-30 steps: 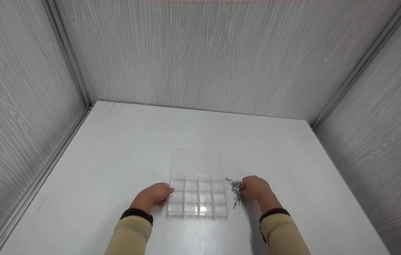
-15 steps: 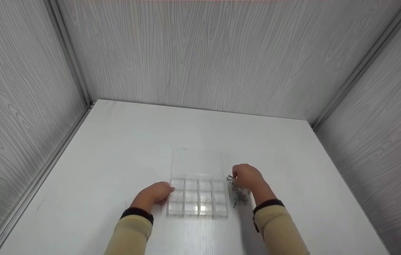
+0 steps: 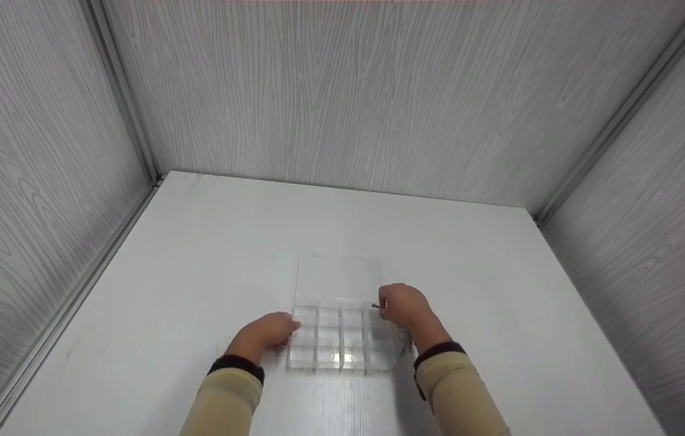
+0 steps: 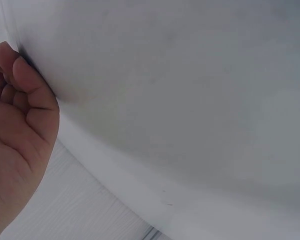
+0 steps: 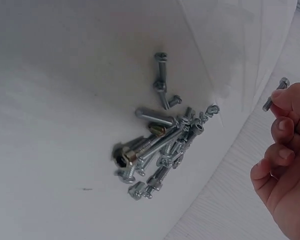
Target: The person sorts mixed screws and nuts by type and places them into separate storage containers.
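A clear plastic compartment box lies with its lid folded back, away from the person. At the box's left edge, my left hand holds the rim, thumb uppermost; in the left wrist view its fingers are curled. My right hand is over the far right compartments and pinches a small silver bolt between thumb and fingertip. To the right of the box lies a loose pile of bolts and screws, partly hidden by the right wrist in the head view. The visible compartments hold nothing I can make out.
The box and pile rest on a white tabletop. Grey wood-grain panels stand at the back, left and right.
My right hand has lifted from the pile and moved left over the box, carrying the bolt. My left hand has stayed at the box's edge.
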The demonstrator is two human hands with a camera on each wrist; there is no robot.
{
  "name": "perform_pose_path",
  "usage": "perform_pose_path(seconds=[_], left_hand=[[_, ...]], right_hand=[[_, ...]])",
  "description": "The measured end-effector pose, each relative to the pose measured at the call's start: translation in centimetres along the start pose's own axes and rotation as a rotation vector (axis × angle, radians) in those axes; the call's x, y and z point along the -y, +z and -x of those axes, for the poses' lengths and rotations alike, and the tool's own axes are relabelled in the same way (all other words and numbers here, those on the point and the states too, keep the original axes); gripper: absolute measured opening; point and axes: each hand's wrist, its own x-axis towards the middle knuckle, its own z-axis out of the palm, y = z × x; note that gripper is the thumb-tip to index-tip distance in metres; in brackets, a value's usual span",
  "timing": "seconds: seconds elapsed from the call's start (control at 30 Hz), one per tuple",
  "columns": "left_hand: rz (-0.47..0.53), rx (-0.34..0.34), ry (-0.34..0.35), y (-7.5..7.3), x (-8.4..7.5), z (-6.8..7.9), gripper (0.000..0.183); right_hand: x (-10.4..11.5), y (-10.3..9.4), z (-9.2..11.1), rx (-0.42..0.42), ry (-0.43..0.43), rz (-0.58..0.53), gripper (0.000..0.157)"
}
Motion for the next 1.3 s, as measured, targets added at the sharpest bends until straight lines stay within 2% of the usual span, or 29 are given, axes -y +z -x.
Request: perform_pose_path(seconds=[0.23,0.5,0.77,0.9,1.07,1.3], left_hand=[[0.040,0.019,-0.015,0.2,0.1,0.0,0.027],[0.053,0.014,-0.003,0.2,0.1,0.0,0.027],[0.050,0.021,-0.018,0.1,0.0,0.0,0.026],[0.062,0.017,-0.022,0.1,0.0,0.0,0.026],[0.031,0.008,-0.008,0.0,0.0,0.0,0.027],[0.035,0.017,-0.004,0.1,0.0,-0.2,0.027]], right_hand=[[0.1,1.2,-0.1,0.024,0.066,-0.015,0.009],[-0.3,1.3,0.0,0.019,0.025,-0.026,0.004],[-1.7,0.4,0.4,-0.017,-0.012,-0.028,0.003],[-2.7,0.0,0.8,-0.013,0.041,-0.066,0.003],[-4.1,-0.1,1.2,0.013,0.114,-0.077,0.004],[-5.2,0.7,1.9,0.054,0.082,-0.040,0.004]])
